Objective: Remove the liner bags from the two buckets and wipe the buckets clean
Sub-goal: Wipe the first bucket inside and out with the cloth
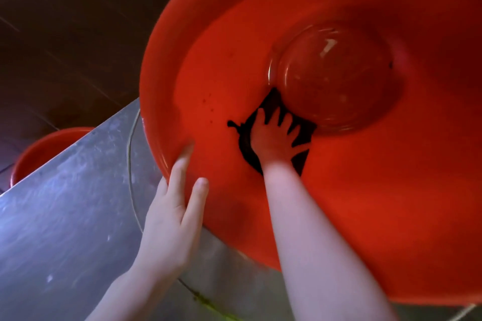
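Red bucket lies tilted on the steel table, mouth toward us. Inside, we see the right hand, fingers spread flat, pressing a dark cloth against the wall beside the bottom. The left hand pinches the near-left rim, thumb inside. A second red bucket stands at far left, partly hidden by the table edge.

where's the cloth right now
In the head view, centre: the dark cloth lies inside the red bucket, under the right hand, beside its base.
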